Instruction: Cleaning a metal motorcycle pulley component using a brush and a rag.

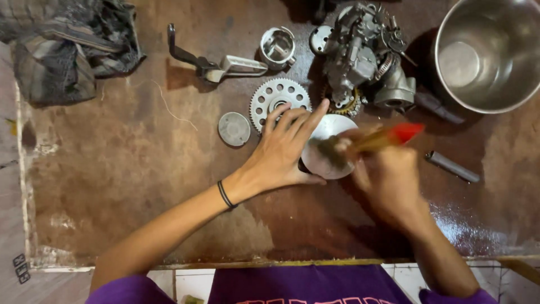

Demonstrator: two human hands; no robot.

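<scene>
Head view, workbench seen from above.

Item 1: left hand [284, 149], fingers spread flat, resting on the left edge of a pale round metal disc [326, 147] at the middle of the brown bench [129, 169]; an open pressing hold, not a closed grasp.

Item 2: right hand [388, 174], blurred, closed round a brush [368, 142] with a wooden handle and red end; bristles lay on the disc's face.

Item 3: toothed sprocket [278, 98] just beyond the left fingertips; small grey cap [234, 129] to its left.

Item 4: piston [278, 47], kick lever [216, 63], carburettor assembly [365, 56], steel bowl [492, 53], dark rag [67, 45] along the far side; short metal pin [451, 166] to the right.

Handling note, as a judgement: scrubbing would go best with the disc pinned firmly by the flat palm, strokes short, working away from the steadying fingers.
</scene>
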